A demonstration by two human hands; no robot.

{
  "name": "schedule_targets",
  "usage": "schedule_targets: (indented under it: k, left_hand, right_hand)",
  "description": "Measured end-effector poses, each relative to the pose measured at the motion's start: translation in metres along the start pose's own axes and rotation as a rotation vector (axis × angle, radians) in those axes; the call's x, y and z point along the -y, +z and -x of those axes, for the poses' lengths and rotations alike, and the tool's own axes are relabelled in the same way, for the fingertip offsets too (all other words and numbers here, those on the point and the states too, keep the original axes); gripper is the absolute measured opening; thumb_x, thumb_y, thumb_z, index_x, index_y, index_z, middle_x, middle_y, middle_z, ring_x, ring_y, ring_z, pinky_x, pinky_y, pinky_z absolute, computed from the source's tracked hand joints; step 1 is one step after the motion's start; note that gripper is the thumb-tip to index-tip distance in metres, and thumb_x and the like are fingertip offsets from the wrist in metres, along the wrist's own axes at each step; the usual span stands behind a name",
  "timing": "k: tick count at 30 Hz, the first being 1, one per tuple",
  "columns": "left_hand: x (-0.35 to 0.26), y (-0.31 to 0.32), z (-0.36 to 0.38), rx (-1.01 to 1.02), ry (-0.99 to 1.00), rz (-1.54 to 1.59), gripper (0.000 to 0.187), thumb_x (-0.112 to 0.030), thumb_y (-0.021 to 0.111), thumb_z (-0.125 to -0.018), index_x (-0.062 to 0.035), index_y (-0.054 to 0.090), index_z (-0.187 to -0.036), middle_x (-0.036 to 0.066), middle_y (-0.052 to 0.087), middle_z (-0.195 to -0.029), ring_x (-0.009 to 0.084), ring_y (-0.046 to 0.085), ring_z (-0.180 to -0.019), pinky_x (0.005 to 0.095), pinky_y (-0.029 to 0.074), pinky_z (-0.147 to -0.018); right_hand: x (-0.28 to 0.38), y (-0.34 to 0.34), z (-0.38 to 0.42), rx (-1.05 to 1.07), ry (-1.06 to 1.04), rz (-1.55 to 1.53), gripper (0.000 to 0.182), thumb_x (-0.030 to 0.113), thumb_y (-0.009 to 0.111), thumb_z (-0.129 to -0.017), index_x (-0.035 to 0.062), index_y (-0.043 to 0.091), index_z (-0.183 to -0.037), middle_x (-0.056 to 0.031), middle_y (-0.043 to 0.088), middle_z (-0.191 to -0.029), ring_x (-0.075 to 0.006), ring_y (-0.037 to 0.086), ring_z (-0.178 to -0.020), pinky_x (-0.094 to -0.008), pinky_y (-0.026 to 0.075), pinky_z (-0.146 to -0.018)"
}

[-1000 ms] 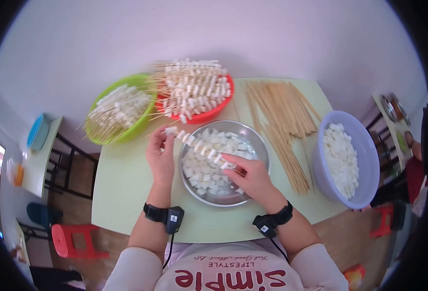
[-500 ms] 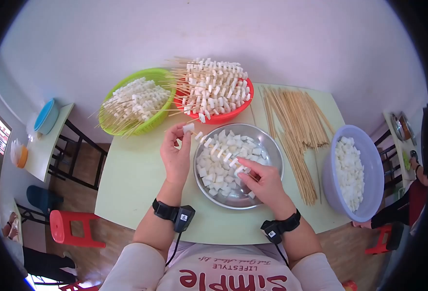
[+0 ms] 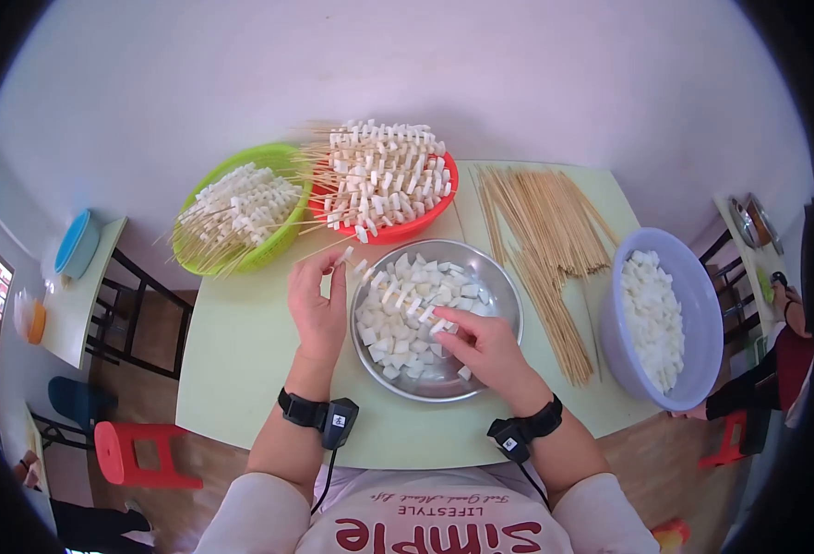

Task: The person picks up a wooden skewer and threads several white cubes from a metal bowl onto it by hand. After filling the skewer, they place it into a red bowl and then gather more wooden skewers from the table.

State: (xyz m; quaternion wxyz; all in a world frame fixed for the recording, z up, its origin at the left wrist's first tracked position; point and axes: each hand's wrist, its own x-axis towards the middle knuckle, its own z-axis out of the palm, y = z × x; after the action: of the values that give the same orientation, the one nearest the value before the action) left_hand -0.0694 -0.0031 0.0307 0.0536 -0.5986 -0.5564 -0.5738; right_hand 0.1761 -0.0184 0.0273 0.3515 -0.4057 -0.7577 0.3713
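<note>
Left hand [image 3: 317,300] clamps a white piece [image 3: 344,256] at the skewer's [image 3: 412,306] far-left end; right hand [image 3: 488,351] clamps the near-right end. Off-axis pressure could split pieces.

Bright, softly lit; edges bowed and black-rimmed.

On the desk [image 3: 232,369], a metal bowl [image 3: 439,394] of cut pieces sits in the middle; behind it are two baskets of loaded skewers, side by side. Bare sticks [image 3: 555,222] lie right of the bowl, a tub [image 3: 702,342] of pieces beyond them.
</note>
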Motion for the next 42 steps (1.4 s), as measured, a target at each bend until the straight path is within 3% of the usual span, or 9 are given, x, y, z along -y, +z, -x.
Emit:
schedule_targets:
  k: [6,12,18,24,27,29,33,38,42]
  left_hand:
    - [-0.003,0.003,0.004,0.004,-0.095,0.06,0.016,0.0,0.066,-0.082,-0.0034,0.064,-0.097,0.01,0.062,-0.087,0.023,0.059,-0.08,0.0342,0.048,-0.075]
    - [-0.004,0.002,0.004,-0.009,-0.055,0.006,0.013,0.001,0.068,-0.08,-0.0035,0.064,-0.092,0.01,0.063,-0.085,0.0244,0.06,-0.08,0.0338,0.048,-0.074]
    - [-0.004,0.003,0.006,-0.054,0.041,-0.048,0.013,0.001,0.069,-0.08,-0.0039,0.065,-0.091,0.009,0.066,-0.084,0.0227,0.061,-0.077,0.0334,0.048,-0.073]
    - [-0.001,0.003,0.006,0.019,-0.191,0.155,0.011,0.0,0.069,-0.082,-0.0036,0.066,-0.092,0.006,0.068,-0.085,0.0177,0.063,-0.078,0.0298,0.049,-0.075]
    - [0.004,0.002,0.006,0.018,-0.088,0.112,0.012,0.0,0.069,-0.082,-0.0034,0.065,-0.093,0.007,0.067,-0.086,0.0173,0.063,-0.079,0.0284,0.05,-0.075]
    - [0.007,0.005,0.008,0.008,-0.074,0.139,0.012,0.0,0.069,-0.082,-0.0031,0.065,-0.093,0.008,0.067,-0.088,0.0175,0.063,-0.079,0.0287,0.05,-0.075]
    - [0.01,0.006,0.01,-0.015,-0.03,0.186,0.014,0.001,0.069,-0.082,-0.0026,0.065,-0.094,0.009,0.066,-0.09,0.0182,0.063,-0.079,0.0292,0.05,-0.075]
    - [0.012,0.002,0.009,0.014,-0.091,0.185,0.013,-0.001,0.067,-0.084,-0.0025,0.065,-0.097,0.008,0.066,-0.088,0.0161,0.063,-0.081,0.0289,0.05,-0.075]
    - [0.008,0.007,0.01,-0.016,-0.126,0.147,0.013,-0.003,0.065,-0.086,-0.0019,0.065,-0.099,0.007,0.066,-0.087,0.0142,0.062,-0.081,0.0289,0.049,-0.076]
  right_hand:
    - [0.002,0.003,0.001,-0.01,0.043,-0.047,0.038,0.018,0.069,-0.086,0.0122,0.063,-0.123,-0.0087,0.054,-0.059,-0.0179,0.048,-0.05,-0.0299,0.04,-0.051]
    - [-0.001,0.007,0.001,-0.186,-0.262,0.197,0.038,0.013,0.069,-0.086,0.0105,0.063,-0.124,-0.0009,0.053,-0.06,-0.0058,0.048,-0.054,-0.0234,0.042,-0.052]
    - [-0.007,0.0,-0.003,0.139,0.262,-0.412,0.036,0.019,0.068,-0.087,0.0121,0.064,-0.123,-0.0069,0.052,-0.06,-0.0122,0.047,-0.052,-0.0269,0.041,-0.052]
    - [-0.003,0.007,-0.001,-0.238,-0.377,0.311,0.037,0.016,0.067,-0.088,0.0109,0.062,-0.124,-0.0042,0.048,-0.06,-0.0093,0.045,-0.051,-0.0253,0.041,-0.051]
    - [-0.004,0.005,-0.001,-0.207,-0.295,0.199,0.034,0.012,0.066,-0.088,0.01,0.063,-0.123,0.0019,0.056,-0.065,-0.0042,0.048,-0.054,-0.0222,0.042,-0.053]
    - [-0.01,-0.001,-0.003,0.143,0.282,-0.428,0.037,0.016,0.066,-0.088,0.0108,0.062,-0.125,-0.0056,0.052,-0.062,-0.013,0.047,-0.051,-0.0251,0.042,-0.052]
    - [-0.012,-0.011,-0.006,0.238,0.318,-0.585,0.038,0.017,0.066,-0.088,0.0112,0.062,-0.125,-0.0065,0.055,-0.062,-0.0154,0.048,-0.051,-0.026,0.043,-0.053]
    - [-0.004,0.005,-0.005,-0.248,-0.406,0.337,0.036,0.018,0.067,-0.088,0.0107,0.063,-0.123,-0.0021,0.053,-0.061,-0.0084,0.046,-0.052,-0.0263,0.041,-0.053]
    - [0.007,0.002,-0.002,-0.15,-0.179,0.22,0.037,0.021,0.068,-0.087,0.0108,0.063,-0.123,-0.0025,0.052,-0.059,-0.0098,0.046,-0.051,-0.0275,0.04,-0.052]
